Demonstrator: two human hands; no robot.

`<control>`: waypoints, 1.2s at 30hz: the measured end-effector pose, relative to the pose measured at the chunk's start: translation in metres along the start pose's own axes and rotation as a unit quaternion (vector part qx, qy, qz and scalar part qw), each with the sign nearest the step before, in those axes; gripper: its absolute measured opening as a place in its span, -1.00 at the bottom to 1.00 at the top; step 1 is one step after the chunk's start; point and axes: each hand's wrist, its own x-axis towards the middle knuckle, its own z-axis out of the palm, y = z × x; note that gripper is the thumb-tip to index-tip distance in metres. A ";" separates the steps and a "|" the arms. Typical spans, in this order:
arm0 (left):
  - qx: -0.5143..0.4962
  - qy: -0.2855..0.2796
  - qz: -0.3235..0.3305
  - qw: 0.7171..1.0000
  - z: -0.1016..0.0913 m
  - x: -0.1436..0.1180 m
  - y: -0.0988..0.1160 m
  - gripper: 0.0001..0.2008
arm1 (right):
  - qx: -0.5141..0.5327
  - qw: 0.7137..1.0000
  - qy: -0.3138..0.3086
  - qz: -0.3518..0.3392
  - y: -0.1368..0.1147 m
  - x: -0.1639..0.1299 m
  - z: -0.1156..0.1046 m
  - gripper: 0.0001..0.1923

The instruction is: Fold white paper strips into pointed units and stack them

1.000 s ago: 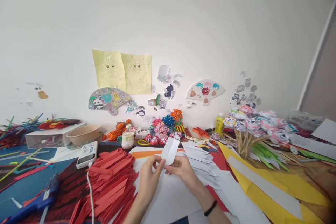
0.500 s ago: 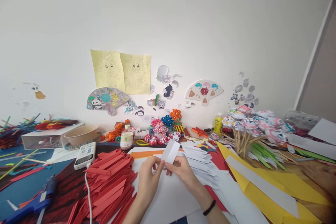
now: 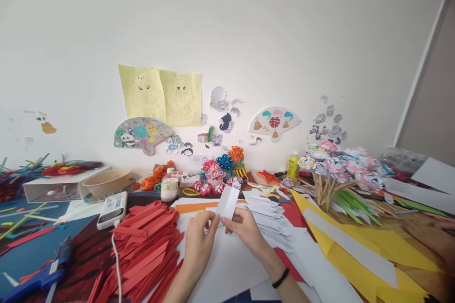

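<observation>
Both of my hands hold one white paper strip (image 3: 228,201) above a white sheet (image 3: 227,265) on the table. My left hand (image 3: 200,241) pinches the strip's lower end from the left. From the right, my right hand (image 3: 246,231), with a black band on its wrist, grips the same end. The strip points up and away from me, tilted right. A pile of folded red paper strips (image 3: 149,246) lies just left of my hands, and a pile of folded white strips (image 3: 272,220) lies just to the right.
A blue glue gun (image 3: 39,272) lies at the front left, with a white power bank (image 3: 108,209) and its cable nearby. A small bottle (image 3: 169,184), paper flowers (image 3: 222,170) and a bowl (image 3: 106,181) stand along the wall. Flowers on sticks (image 3: 337,170) and yellow paper (image 3: 359,241) fill the right side.
My hands and the strip have stayed almost in place. The view has shifted slightly, so everything sits a little further left.
</observation>
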 end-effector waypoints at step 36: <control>-0.122 -0.071 -0.024 0.990 0.006 -0.002 0.003 -0.69 | 0.042 0.997 0.061 0.013 -0.015 -0.002 0.005 -0.69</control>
